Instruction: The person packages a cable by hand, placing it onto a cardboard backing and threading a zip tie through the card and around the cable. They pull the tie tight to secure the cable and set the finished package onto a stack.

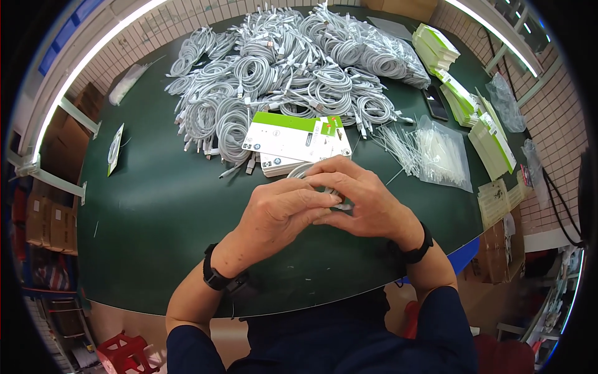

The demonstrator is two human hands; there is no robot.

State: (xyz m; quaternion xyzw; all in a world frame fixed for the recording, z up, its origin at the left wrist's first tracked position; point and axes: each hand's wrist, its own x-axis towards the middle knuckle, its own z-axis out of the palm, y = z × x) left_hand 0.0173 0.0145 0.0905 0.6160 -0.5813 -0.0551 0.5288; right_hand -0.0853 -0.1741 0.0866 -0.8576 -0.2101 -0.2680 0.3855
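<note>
Both my hands meet over the near middle of the green table, closed on one coiled light-grey cable (299, 171). My left hand (277, 210) pinches it with thumb and fingers. From the other side my right hand (369, 196) curls round the coil, fingertips close to the left ones. Most of the coil is hidden behind the fingers. Just beyond my hands lies a stack of white and green packaging cards (280, 142). Behind the stack, a big heap of coiled grey USB cables (265, 71) spreads over the far part of the table.
Loose white cable ties (397, 149) and a clear bag of them (442, 154) lie right of the cards. A phone (435, 103) and card bundles (493, 144) line the right side. At left are another bag (128, 85) and a single card pack (115, 149).
</note>
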